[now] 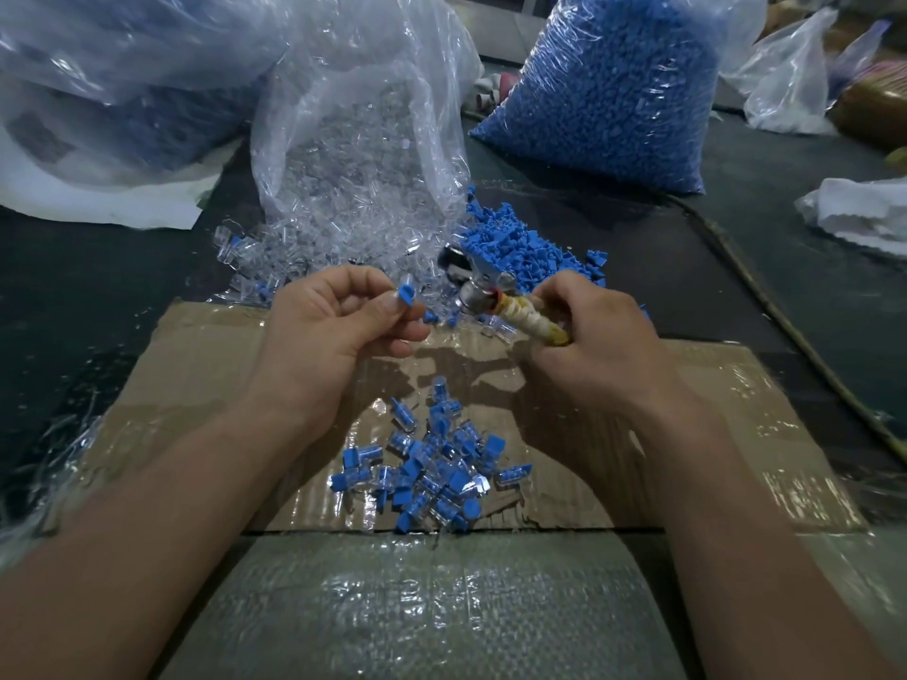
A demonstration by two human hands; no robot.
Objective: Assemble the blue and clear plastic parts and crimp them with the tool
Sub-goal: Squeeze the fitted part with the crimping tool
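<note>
Blue part (406, 293), pinched in the left hand's (338, 326) fingertips, sticks up just left of the tool (495, 306); the right hand (594, 336) grips the tool's handle, head pointing toward the part.

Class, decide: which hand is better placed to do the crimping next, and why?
Right. The right hand already grips the tool; the left hand pinches the blue part just beside its metal head.
</note>
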